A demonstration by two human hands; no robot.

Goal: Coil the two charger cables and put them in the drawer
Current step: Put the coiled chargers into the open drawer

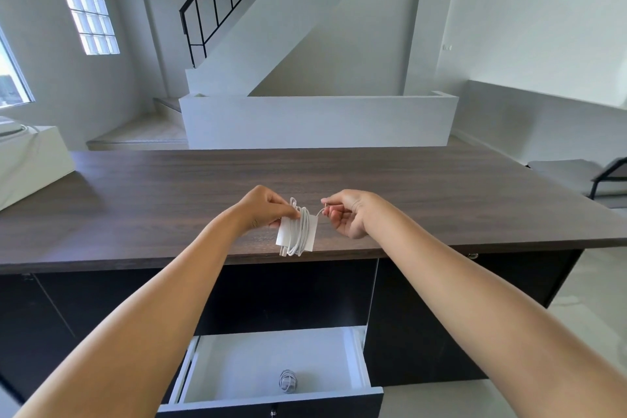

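Both hands are up over the near edge of the dark wood-grain worktop (169,200), and the grip is shared: the left hand (263,207) is pinched on the top of the white charger block (283,232), around which a white cable (302,231) is wound in several loops, prongs pointing down. The right hand (349,214) is closed on the free end of that cable, the small connector tip (326,204) held between thumb and fingers just beside the bundle, with only a short run of cable slack between the two hands. Below, the white-lined drawer (359,360) is pulled open, and a second coiled white cable (287,381) is seen lying inside it, near the front panel.
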